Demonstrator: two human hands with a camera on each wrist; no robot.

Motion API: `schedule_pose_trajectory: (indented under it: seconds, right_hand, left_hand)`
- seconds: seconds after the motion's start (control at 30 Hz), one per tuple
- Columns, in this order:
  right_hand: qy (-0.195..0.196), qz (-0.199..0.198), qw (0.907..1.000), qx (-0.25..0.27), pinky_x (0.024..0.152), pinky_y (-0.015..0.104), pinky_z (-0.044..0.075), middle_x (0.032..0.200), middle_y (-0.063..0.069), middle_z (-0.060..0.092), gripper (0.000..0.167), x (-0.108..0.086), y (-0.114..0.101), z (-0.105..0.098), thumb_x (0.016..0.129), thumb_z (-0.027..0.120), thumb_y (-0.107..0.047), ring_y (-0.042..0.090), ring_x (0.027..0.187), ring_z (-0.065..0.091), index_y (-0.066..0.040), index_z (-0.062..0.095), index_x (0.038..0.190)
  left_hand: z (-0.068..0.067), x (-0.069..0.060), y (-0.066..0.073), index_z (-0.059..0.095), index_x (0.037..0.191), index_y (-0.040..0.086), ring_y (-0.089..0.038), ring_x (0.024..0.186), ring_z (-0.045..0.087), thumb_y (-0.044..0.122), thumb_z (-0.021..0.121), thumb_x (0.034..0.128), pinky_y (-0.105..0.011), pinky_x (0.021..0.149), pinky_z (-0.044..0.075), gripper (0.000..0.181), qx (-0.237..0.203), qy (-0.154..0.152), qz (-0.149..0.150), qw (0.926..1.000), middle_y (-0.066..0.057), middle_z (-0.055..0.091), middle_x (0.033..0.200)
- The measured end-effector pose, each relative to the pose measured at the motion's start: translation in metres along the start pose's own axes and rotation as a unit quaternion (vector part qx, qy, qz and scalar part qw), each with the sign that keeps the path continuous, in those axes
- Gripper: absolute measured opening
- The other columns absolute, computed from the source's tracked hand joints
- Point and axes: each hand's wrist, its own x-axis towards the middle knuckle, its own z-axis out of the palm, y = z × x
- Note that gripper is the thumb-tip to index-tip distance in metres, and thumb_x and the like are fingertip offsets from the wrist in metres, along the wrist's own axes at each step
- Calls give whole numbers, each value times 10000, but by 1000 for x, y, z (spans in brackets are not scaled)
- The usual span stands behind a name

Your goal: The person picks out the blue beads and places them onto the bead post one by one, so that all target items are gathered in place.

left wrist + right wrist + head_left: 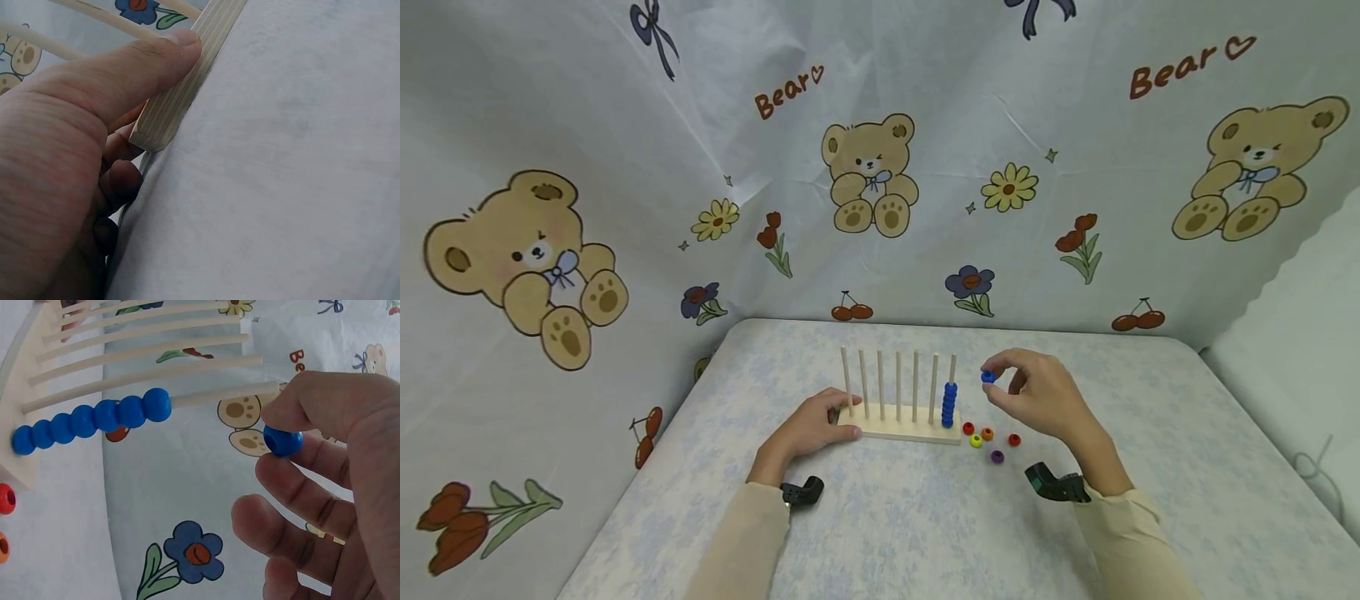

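A pale wooden peg stand [901, 431] with several upright rods stands on the table. Several blue beads [949, 406] are stacked on its rightmost rod, whose top stays bare. My left hand [811, 427] grips the stand's left end; in the left wrist view the thumb [156, 59] lies on the edge of the wooden base [178, 87], with fingers behind it. Just right of the stacked rod and raised above the table, my right hand [1041, 393] pinches one blue bead [282, 441] between thumb and fingertips. The bead's hole shows in the right wrist view, apart from the rod's tip.
Loose beads lie on the table right of the stand: two red [967, 428] [1014, 440], one yellow [975, 440], one orange [988, 434] and one purple [997, 457]. Behind the table [895, 533] hangs a bear-printed cloth [925, 267].
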Motion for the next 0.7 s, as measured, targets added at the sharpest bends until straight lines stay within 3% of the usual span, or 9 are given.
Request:
schedule_pose_trajectory:
  seconds: [0.3, 0.7]
  right_hand:
    - [302, 237, 9992, 130, 500, 251, 446, 942, 44, 743, 209, 16, -10, 0, 888, 770, -258, 91, 610, 565, -134, 749, 1055]
    - [769, 105, 9950, 629, 488, 252, 457, 957, 56, 731, 228, 29, -25, 12, 894, 774, -241, 98, 573, 568, -124, 744, 1086]
  left_hand:
    - [2, 1, -1, 643, 1296, 380, -175, 912, 493, 494, 812, 813, -353, 801, 403, 524, 55, -51, -43, 10000, 126, 584, 1196]
    - [1, 2, -4, 642, 1288, 392, -183, 936, 499, 484, 817, 811, -367, 823, 402, 517, 3, -7, -62, 10000, 139, 585, 1189]
